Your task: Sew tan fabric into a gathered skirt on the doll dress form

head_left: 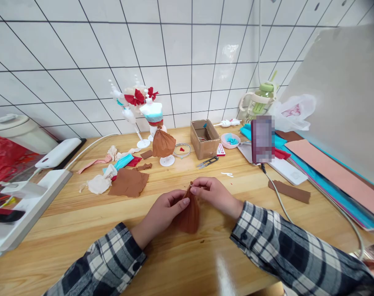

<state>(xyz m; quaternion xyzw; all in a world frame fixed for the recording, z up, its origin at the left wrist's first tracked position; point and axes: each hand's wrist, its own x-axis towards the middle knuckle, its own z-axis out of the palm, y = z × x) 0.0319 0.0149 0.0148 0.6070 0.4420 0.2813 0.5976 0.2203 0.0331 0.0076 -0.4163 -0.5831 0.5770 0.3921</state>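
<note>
Head view: brown crepe paper point(189, 218), gathered into a fan, front centre just over the wooden table point(82, 230). Right hand point(216, 195) fingertips pinch its narrow top; left hand point(162, 213) thumb and fingers clamp its left edge. Long axis runs near-far, with the narrow end toward the tiled wall point(180, 49). Beyond: open cardboard box point(209, 149), contents unclear; pink dish point(226, 144) holding a teal scrap point(233, 140).
</note>
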